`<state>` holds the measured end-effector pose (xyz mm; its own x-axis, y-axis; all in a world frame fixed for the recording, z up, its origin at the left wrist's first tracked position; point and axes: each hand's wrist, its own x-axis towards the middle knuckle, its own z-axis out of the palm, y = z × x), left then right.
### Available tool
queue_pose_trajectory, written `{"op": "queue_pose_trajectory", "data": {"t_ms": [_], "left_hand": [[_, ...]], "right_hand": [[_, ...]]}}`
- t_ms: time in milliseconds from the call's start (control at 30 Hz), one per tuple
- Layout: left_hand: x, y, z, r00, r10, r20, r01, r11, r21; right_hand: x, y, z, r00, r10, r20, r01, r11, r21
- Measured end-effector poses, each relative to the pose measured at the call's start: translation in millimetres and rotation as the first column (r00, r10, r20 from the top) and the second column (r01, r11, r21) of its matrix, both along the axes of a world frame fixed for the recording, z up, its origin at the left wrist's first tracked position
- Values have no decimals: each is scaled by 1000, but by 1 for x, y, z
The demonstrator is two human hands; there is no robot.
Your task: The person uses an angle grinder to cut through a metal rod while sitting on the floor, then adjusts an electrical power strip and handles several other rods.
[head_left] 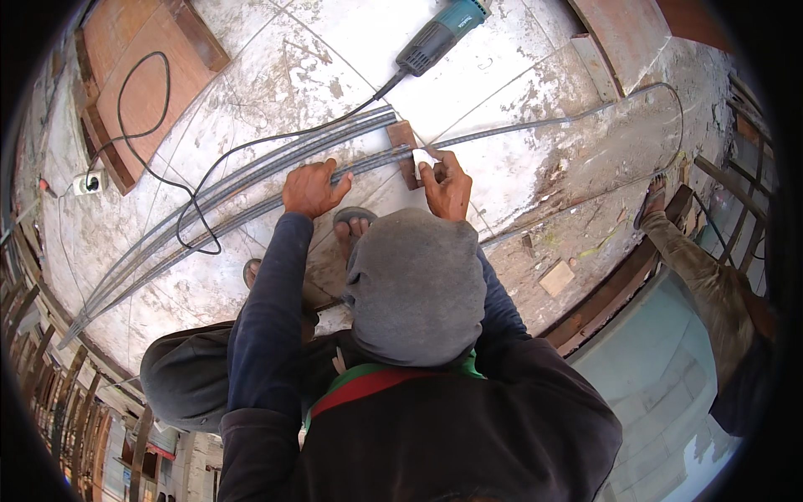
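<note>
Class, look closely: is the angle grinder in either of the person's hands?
No: the angle grinder lies on the floor, away from both hands, which rest on the steel rods.
</note>
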<state>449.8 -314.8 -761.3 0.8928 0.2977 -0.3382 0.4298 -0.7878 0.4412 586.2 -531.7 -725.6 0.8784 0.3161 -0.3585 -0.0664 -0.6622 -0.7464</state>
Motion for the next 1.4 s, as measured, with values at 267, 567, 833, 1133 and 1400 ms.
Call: {"op": "queue_pose_trajectory", "data": {"t_ms": [267, 567, 833, 1133, 1400], "left_hand": [[-2, 3, -1, 997, 24, 75, -23, 1000, -14], [-2, -1, 3, 1000, -22, -4, 22, 999, -30], [-18, 1, 9, 993, 1, 116, 5, 999, -51], [-45, -5, 30, 813, 224, 537, -268, 963, 5], [16, 21, 142, 658, 253, 709, -415, 908, 61]], "right_hand": [[-33, -69, -6, 944, -310, -115, 326, 930, 170], [50, -61, 8, 862, -343, 373, 329, 939, 105], [196, 102, -45, 929, -227, -293, 277, 950, 144], [237, 139, -51, 813, -4, -582, 392, 743, 543], [114, 172, 50, 897, 58, -439, 347, 524, 778]]}}
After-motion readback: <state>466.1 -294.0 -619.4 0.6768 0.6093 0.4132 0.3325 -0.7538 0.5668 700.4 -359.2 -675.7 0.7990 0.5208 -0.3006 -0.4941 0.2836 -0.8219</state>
